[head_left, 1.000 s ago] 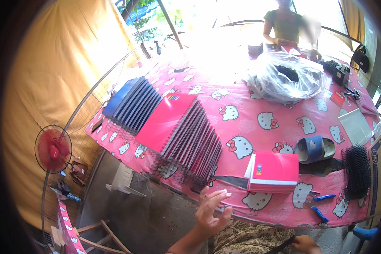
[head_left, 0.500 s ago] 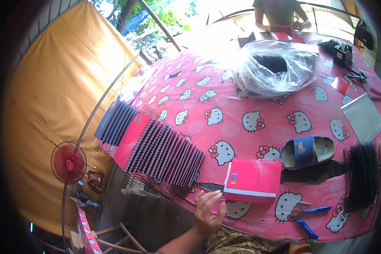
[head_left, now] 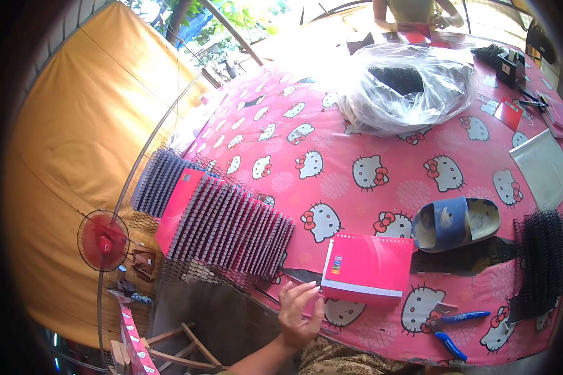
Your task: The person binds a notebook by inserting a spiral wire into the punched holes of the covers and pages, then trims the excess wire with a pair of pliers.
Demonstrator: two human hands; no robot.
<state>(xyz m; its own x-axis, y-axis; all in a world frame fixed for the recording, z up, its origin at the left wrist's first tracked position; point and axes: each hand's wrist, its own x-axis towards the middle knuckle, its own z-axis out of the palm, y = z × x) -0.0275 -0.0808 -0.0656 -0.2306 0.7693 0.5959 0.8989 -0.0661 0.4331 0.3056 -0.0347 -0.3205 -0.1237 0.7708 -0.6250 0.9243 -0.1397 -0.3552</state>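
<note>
A small stack of unbound notebooks with pink covers lies in front of me, punched holes along its far edge and white sheets showing at its left and near sides. My left hand is at the stack's near left corner, open, thumb apart from the stretched fingers. Its fingertips are close to the corner; whether they touch it I cannot tell. My right hand is out of sight. Cutting pliers with blue handles rest on the pink tablecloth, right of the stack. Beyond the stack's right side sits a blue slipper.
Spiral-bound notebooks stand in a long row at the left edge. Black binding coils are heaped at right. Farther back are a clear plastic bag of black coils, a tape dispenser and a seated person. A red fan stands left.
The view has shifted slightly, so things sit a little differently in it. My left hand stays by the stack's corner. A bit of my right arm at the lower edge has gone from view.
</note>
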